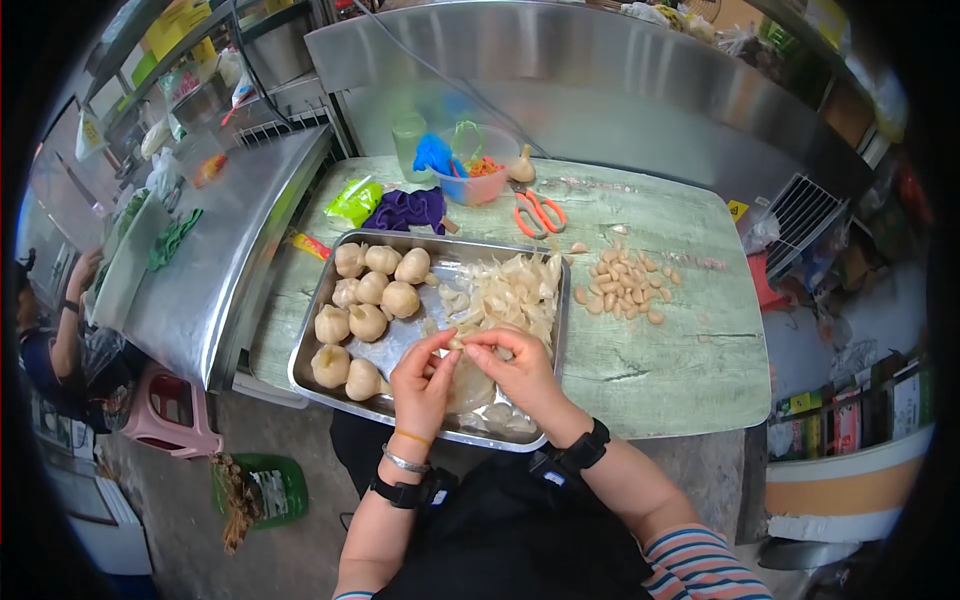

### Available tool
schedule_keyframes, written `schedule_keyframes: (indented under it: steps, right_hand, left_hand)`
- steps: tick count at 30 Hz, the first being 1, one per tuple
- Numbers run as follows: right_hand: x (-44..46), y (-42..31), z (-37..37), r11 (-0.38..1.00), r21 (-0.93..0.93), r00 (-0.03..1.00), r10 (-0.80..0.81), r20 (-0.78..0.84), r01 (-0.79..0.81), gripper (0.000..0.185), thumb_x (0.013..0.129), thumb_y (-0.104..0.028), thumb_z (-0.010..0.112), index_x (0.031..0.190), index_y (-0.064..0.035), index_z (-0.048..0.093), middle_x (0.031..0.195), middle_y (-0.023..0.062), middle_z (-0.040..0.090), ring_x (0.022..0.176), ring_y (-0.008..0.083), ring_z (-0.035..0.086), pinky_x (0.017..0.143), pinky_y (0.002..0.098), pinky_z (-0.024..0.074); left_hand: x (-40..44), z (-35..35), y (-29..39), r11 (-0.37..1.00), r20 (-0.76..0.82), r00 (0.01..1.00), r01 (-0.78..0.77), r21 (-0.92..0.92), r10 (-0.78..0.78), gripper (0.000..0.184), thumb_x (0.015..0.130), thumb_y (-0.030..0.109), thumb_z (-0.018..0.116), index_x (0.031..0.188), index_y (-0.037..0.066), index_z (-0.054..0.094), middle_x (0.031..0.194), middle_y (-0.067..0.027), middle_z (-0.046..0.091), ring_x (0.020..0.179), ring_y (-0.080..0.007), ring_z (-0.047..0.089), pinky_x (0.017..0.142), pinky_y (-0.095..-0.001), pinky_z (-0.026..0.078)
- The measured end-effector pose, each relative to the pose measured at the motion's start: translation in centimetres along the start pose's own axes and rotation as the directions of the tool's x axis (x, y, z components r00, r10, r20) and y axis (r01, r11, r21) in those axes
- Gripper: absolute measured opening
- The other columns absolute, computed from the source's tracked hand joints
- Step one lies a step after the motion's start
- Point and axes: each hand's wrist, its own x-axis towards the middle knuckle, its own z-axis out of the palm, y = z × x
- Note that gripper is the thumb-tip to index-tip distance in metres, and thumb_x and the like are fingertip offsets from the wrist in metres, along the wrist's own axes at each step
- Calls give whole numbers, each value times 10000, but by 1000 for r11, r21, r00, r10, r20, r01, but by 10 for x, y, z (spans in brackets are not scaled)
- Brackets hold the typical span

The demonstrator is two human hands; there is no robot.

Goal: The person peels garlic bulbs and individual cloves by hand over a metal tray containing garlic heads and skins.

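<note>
My left hand and my right hand meet over the metal tray, fingertips pinched together on a small garlic clove. Fingers cover most of the clove. Whole garlic bulbs sit in the left half of the tray. A heap of papery garlic skins fills its right half, just beyond my fingers. On the table to the right of the tray lies a pile of peeled garlic cloves.
Orange-handled scissors lie behind the tray, near a plastic bowl, a purple cloth and a green packet. A steel counter adjoins at left. Another person's arm shows at far left, near a pink stool.
</note>
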Motion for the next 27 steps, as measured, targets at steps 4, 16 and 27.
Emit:
schedule_keyframes:
  steps: [4,16,27]
  right_hand:
    - [-2,-4,-3,999,-17,998,48,32,-48,178,860,-141,637,960,3,667,871,52,637,816,117,579,744,255,449]
    - [-1,10,-2,993,-40,993,115,0,-115,99,800,-77,678,842,11,663,750,4,602,719,63,526,659,220,444]
    - [3,9,-4,959,163,973,227,37,-230,95,785,-77,684,823,-9,629,756,-21,577,714,43,501,644,206,428]
  left_hand:
    - [-1,-1,7,986,3,996,-90,142,91,279,806,16,664,1080,70,654,896,-44,603,626,-88,509,558,-203,433]
    - [-3,3,8,879,42,948,-309,364,316,275,793,-20,648,1058,52,654,946,-86,645,710,-155,580,609,-246,479]
    - [-4,-2,1,992,138,983,126,-11,-123,288,859,36,624,1146,25,618,770,7,587,574,-36,474,501,-183,376]
